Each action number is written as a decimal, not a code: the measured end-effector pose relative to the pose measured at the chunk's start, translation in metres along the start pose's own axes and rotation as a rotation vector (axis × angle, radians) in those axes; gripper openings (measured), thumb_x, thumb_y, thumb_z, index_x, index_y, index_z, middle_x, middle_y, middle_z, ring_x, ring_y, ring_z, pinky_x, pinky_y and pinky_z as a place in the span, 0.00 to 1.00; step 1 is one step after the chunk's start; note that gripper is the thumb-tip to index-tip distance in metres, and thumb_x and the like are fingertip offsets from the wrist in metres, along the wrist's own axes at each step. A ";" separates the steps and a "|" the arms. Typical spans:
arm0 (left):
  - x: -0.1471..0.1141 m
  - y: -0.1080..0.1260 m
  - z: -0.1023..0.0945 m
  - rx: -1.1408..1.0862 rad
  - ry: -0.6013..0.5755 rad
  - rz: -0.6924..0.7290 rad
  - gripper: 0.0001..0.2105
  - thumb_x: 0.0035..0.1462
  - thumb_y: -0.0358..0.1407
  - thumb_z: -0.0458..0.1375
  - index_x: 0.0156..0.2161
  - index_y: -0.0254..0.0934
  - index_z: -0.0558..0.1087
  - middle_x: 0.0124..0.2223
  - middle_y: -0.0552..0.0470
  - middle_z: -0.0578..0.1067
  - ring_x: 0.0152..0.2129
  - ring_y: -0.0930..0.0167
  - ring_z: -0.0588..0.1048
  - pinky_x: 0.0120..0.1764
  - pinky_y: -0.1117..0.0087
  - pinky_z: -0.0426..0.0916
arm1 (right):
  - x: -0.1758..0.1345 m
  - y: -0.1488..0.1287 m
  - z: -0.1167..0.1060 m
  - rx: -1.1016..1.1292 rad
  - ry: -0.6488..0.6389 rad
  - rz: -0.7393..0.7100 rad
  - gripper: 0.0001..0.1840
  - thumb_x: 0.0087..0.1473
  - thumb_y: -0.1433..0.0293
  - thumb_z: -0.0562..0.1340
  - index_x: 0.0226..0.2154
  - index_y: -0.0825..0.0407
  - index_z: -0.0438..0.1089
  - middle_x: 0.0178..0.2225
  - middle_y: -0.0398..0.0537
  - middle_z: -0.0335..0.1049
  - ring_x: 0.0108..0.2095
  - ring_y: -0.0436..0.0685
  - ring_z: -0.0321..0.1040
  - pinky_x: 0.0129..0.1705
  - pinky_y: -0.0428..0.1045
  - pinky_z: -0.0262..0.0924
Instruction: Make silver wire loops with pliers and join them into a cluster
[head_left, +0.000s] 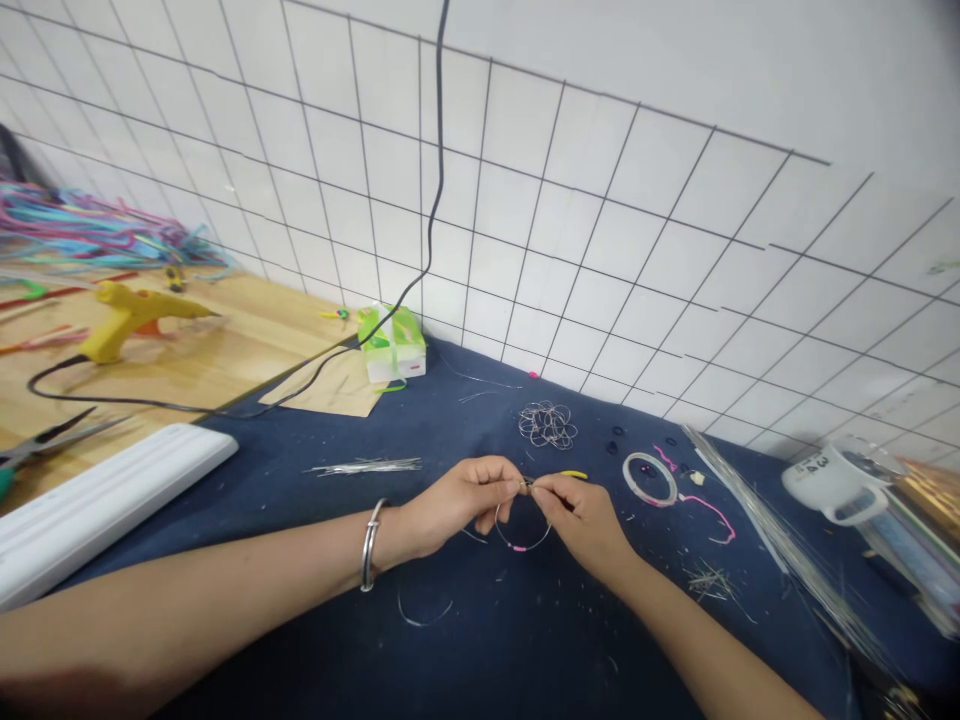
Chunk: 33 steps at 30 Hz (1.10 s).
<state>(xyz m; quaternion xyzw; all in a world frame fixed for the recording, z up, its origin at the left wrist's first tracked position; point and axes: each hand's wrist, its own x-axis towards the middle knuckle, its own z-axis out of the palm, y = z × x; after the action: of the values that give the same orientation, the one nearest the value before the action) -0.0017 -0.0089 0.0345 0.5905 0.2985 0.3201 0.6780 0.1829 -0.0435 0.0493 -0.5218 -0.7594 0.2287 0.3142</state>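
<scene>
Over the dark blue cloth, my left hand (472,495) is closed in a pinch on a thin wire loop (541,540). My right hand (583,518) pinches the same loop from the other side, close to the left fingertips. The loop hangs below the fingers, with small pink pieces (517,548) at its bottom. Where the fingertips meet, a small dark bit shows, too small to name. A curved yellow piece (574,475) shows just behind my right hand; the rest of it is hidden. Beyond the hands lies a cluster of wire rings (547,425).
Straight wires (367,466) lie left, with more wire (780,540) right. A tape roll (649,480) and a white mug (840,485) stand right. Left are a white power strip (120,500), scissors (52,440), a yellow glue gun (135,315) with its cord (431,230), and a tissue pack (394,345).
</scene>
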 end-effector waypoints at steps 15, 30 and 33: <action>0.000 -0.003 -0.002 0.371 0.047 0.079 0.08 0.55 0.36 0.51 0.33 0.34 0.69 0.24 0.56 0.68 0.17 0.79 0.64 0.20 0.78 0.59 | 0.001 -0.008 -0.004 0.129 -0.068 0.143 0.11 0.53 0.68 0.53 0.28 0.52 0.70 0.20 0.39 0.60 0.23 0.47 0.56 0.26 0.42 0.51; 0.004 -0.003 -0.008 0.466 -0.077 0.146 0.06 0.56 0.32 0.47 0.31 0.35 0.65 0.23 0.58 0.64 0.18 0.79 0.61 0.21 0.79 0.57 | 0.000 -0.003 0.000 0.021 -0.015 0.050 0.09 0.51 0.71 0.54 0.26 0.52 0.69 0.20 0.38 0.61 0.23 0.46 0.56 0.27 0.43 0.50; 0.004 -0.007 -0.010 0.728 -0.027 0.315 0.06 0.55 0.29 0.48 0.30 0.34 0.65 0.24 0.57 0.65 0.20 0.78 0.63 0.24 0.78 0.58 | 0.001 -0.003 -0.001 0.110 -0.054 0.130 0.08 0.50 0.70 0.55 0.24 0.52 0.68 0.20 0.38 0.59 0.22 0.46 0.55 0.26 0.43 0.49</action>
<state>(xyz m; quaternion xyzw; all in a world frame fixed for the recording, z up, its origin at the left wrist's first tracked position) -0.0060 -0.0005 0.0262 0.8351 0.2890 0.2856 0.3708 0.1813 -0.0434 0.0518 -0.5456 -0.7184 0.3040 0.3065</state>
